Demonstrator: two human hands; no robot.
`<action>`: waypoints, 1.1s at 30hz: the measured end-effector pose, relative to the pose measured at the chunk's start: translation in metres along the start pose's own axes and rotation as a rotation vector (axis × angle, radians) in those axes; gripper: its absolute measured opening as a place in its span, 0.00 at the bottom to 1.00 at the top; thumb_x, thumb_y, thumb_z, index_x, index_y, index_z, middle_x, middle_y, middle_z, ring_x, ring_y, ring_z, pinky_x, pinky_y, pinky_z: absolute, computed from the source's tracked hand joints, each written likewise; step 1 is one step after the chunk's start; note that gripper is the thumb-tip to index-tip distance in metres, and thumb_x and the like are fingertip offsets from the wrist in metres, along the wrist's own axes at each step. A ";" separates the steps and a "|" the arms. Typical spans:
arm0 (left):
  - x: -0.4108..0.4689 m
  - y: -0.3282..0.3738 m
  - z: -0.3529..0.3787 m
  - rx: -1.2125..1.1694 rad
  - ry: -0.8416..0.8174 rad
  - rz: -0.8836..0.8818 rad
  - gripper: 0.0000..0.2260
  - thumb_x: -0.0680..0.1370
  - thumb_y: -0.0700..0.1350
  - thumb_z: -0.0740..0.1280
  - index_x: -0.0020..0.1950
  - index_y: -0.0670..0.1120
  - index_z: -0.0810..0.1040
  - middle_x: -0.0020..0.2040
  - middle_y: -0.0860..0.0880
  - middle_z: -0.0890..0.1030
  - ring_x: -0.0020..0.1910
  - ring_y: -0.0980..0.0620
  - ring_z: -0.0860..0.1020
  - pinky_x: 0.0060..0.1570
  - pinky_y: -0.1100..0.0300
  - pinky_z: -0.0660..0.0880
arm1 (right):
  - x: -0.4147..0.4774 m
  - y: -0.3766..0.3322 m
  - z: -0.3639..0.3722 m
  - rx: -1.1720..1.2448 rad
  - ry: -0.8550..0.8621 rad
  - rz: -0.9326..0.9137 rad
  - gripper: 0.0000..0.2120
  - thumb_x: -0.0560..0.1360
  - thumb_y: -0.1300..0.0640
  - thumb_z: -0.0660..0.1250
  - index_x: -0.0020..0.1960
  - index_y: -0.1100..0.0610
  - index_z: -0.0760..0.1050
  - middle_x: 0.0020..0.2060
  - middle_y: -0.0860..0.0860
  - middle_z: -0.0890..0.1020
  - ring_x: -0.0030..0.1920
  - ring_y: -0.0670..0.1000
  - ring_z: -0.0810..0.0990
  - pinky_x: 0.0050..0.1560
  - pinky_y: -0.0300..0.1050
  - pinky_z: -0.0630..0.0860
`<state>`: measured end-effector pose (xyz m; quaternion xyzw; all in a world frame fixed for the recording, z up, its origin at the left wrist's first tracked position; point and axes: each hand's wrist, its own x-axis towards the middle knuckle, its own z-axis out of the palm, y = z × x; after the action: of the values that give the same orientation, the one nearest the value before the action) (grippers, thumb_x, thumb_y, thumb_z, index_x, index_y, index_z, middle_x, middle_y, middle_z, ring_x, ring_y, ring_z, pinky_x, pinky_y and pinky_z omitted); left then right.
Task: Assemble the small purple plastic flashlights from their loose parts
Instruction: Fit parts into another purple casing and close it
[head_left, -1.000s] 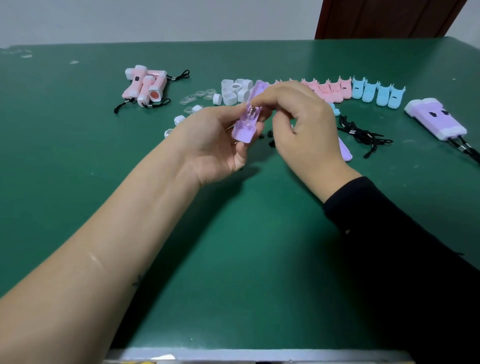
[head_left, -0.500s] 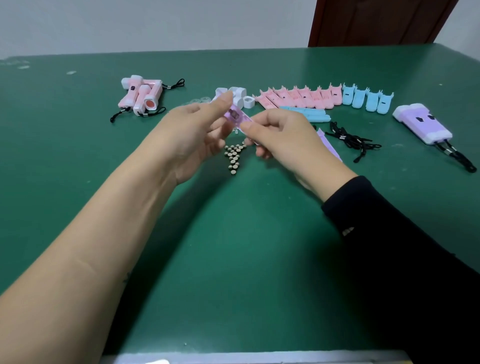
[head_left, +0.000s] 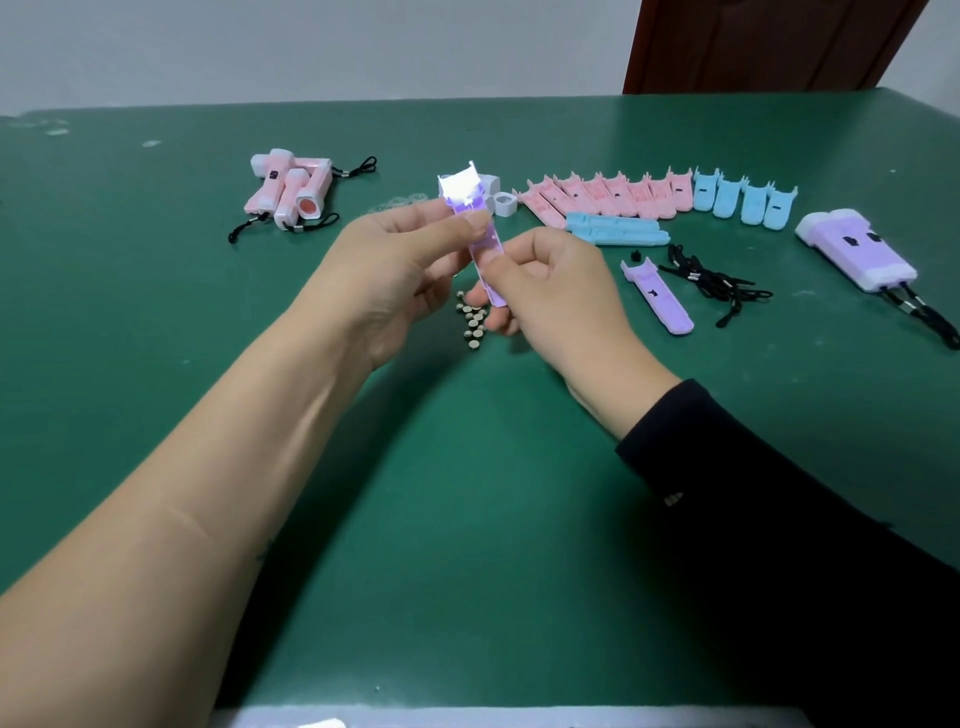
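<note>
A purple flashlight half-shell (head_left: 485, 252) is held upright above the green table, its top end glowing white. My left hand (head_left: 395, 270) pinches its upper part between thumb and forefinger. My right hand (head_left: 550, 286) pinches its lower end. Below the hands lies a small pile of button cell batteries (head_left: 472, 319). A second purple half-shell (head_left: 658, 297) lies flat to the right. Two finished purple flashlights (head_left: 857, 247) lie side by side at the far right.
Finished pink flashlights (head_left: 291, 189) lie at the back left. White caps (head_left: 501, 200) sit behind the held shell. Rows of pink shells (head_left: 608, 200) and blue shells (head_left: 743, 200) line the back, with more blue shells (head_left: 615, 228) in front. Black lanyards (head_left: 711, 286) lie right of centre.
The purple shell has been turned upright and raised, and its top end now glows white. Both hands shifted their pinch along it; the view also moved closer.
</note>
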<state>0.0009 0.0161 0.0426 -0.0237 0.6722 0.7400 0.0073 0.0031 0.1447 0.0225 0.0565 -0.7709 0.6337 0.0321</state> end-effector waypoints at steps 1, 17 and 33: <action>0.000 0.000 0.000 0.005 0.000 0.008 0.02 0.75 0.41 0.71 0.44 0.48 0.82 0.34 0.54 0.81 0.28 0.62 0.74 0.31 0.68 0.67 | 0.000 0.000 0.000 -0.001 0.003 0.001 0.09 0.78 0.53 0.66 0.40 0.55 0.73 0.32 0.48 0.83 0.25 0.43 0.76 0.30 0.37 0.73; 0.002 0.001 -0.004 0.147 0.049 0.069 0.02 0.75 0.43 0.72 0.42 0.48 0.83 0.35 0.54 0.83 0.29 0.61 0.74 0.30 0.70 0.66 | -0.001 0.002 0.005 0.031 -0.012 0.013 0.09 0.78 0.54 0.65 0.40 0.55 0.73 0.32 0.48 0.84 0.25 0.44 0.78 0.28 0.35 0.73; 0.005 -0.004 -0.006 0.136 0.061 0.077 0.01 0.75 0.43 0.73 0.44 0.46 0.83 0.33 0.54 0.82 0.28 0.62 0.75 0.32 0.69 0.69 | 0.000 0.004 0.006 0.100 -0.059 0.066 0.08 0.79 0.55 0.65 0.42 0.57 0.74 0.32 0.49 0.84 0.26 0.44 0.78 0.28 0.35 0.73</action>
<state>-0.0042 0.0108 0.0375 -0.0196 0.7213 0.6912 -0.0402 0.0025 0.1399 0.0179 0.0511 -0.7402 0.6702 -0.0144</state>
